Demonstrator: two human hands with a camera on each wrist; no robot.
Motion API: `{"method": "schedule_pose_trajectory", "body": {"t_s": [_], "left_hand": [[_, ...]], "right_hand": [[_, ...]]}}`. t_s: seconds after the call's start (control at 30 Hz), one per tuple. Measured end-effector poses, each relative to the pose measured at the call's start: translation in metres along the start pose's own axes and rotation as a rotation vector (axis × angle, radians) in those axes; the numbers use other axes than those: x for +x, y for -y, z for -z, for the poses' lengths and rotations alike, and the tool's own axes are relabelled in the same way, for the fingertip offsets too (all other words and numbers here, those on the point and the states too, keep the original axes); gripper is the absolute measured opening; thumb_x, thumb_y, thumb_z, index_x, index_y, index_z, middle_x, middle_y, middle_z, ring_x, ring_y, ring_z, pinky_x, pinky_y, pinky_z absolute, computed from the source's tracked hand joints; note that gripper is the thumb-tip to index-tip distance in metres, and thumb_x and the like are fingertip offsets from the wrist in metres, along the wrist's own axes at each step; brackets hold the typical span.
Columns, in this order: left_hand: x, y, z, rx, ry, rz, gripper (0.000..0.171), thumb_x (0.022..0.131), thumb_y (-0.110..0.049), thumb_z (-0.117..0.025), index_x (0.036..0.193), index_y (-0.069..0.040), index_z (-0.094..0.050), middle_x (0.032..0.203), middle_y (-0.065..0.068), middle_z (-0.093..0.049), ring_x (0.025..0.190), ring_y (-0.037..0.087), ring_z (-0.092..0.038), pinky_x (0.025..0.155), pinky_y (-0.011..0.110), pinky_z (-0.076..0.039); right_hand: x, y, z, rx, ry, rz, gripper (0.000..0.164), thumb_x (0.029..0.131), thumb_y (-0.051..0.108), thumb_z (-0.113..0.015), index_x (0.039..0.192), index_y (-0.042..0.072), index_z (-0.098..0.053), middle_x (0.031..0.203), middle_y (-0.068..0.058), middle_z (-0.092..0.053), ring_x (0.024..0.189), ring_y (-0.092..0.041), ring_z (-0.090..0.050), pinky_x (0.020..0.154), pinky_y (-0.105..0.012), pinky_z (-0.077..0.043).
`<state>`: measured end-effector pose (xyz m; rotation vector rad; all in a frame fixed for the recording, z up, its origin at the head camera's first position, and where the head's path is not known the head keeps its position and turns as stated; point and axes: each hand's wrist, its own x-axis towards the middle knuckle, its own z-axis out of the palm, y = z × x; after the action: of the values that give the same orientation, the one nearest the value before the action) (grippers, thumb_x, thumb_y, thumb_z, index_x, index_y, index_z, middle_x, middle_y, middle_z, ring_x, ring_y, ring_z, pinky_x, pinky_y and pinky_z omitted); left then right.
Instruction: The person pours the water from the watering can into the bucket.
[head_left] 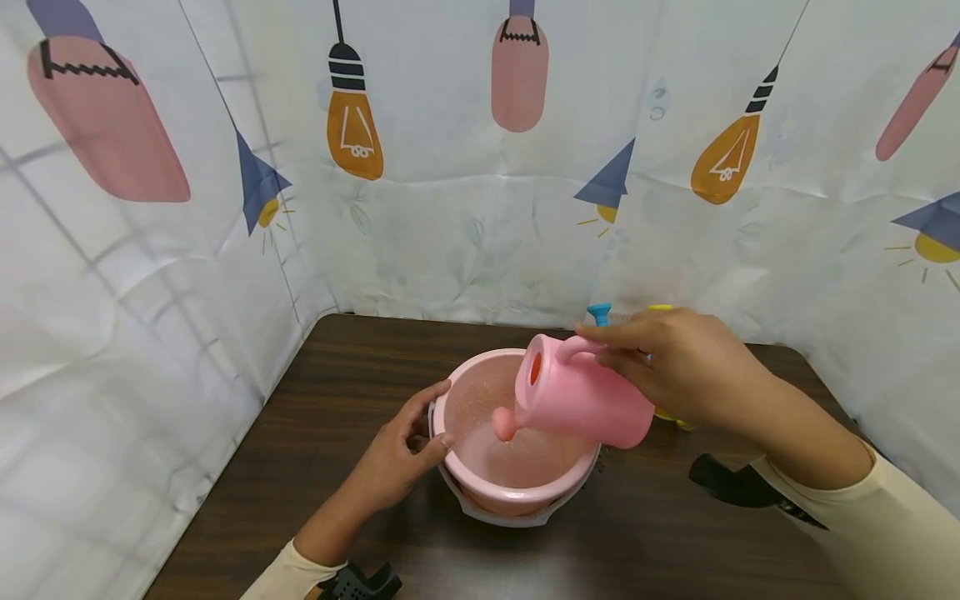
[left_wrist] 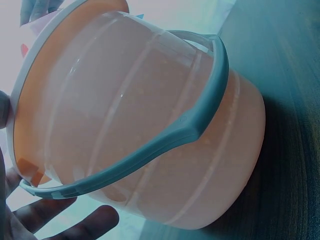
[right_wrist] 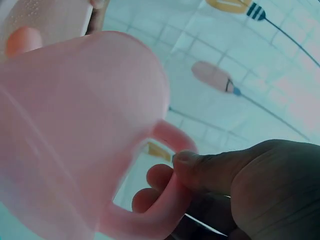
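Note:
A pink bucket [head_left: 480, 483] stands on the table, its pale handle [left_wrist: 200, 120] hanging down along its outer wall. My left hand [head_left: 405, 450] holds the bucket's rim on the left, thumb over the edge and fingers on the outside. Above the bucket's right side, my right hand [head_left: 667, 358] grips the loop handle of a pink toy watering can [head_left: 585, 400]. The can is tilted, with its round spout head [head_left: 505, 423] pointing down over the bucket's opening. Fine droplets show on the bucket's inner wall; no stream from the spout can be made out.
Behind the right hand, a blue-topped item [head_left: 599, 312] and a yellow item [head_left: 663, 414] are mostly hidden. The dark wooden table [head_left: 315, 392] meets a printed curtain [head_left: 450, 233] at its back and left edges.

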<state>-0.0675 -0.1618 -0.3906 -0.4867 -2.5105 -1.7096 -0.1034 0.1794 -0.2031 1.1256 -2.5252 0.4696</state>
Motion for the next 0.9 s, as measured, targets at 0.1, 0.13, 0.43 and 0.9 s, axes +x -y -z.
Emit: {"method": "schedule_pose_trajectory", "body": {"t_s": [0.1,0.13,0.43,0.9], "left_hand": [[0.000,-0.001,0.000,0.003,-0.001,0.009,0.063,0.098,-0.025,-0.067,0.155,-0.027,-0.042,0.120,0.010,-0.065,0.097,0.024,-0.066,0.078,0.034,-0.054],[0.000,-0.001,0.000,0.006,-0.003,0.012,0.063,0.098,-0.024,-0.067,0.155,-0.028,-0.043,0.120,0.009,-0.065,0.097,0.024,-0.066,0.078,0.034,-0.054],[0.000,-0.002,0.001,0.028,-0.005,0.010,0.064,0.097,-0.020,-0.067,0.155,-0.027,-0.043,0.117,0.010,-0.065,0.095,0.024,-0.064,0.076,0.032,-0.053],[0.001,-0.002,0.001,0.041,0.000,0.019,0.064,0.097,-0.021,-0.067,0.155,-0.028,-0.042,0.114,0.010,-0.065,0.094,0.023,-0.064,0.076,0.034,-0.053]], "right_hand": [[-0.008,-0.011,0.003,0.044,-0.022,-0.020,0.042,0.086,0.009,-0.082,0.127,0.019,-0.075,0.111,0.003,-0.076,0.083,-0.010,-0.067,0.063,-0.030,-0.049],[-0.011,-0.014,0.004,0.054,-0.026,-0.037,0.042,0.087,0.009,-0.082,0.127,0.019,-0.075,0.110,0.002,-0.076,0.078,-0.008,-0.065,0.060,-0.028,-0.047],[-0.045,-0.038,0.006,0.166,-0.068,-0.241,0.040,0.090,0.014,-0.081,0.128,0.020,-0.075,0.103,0.002,-0.076,0.074,-0.003,-0.067,0.056,-0.021,-0.050],[-0.087,-0.068,-0.003,0.272,-0.073,-0.358,0.034,0.091,0.004,-0.077,0.125,0.004,-0.071,0.106,-0.008,-0.077,0.095,0.012,-0.064,0.072,-0.010,-0.049]]}}
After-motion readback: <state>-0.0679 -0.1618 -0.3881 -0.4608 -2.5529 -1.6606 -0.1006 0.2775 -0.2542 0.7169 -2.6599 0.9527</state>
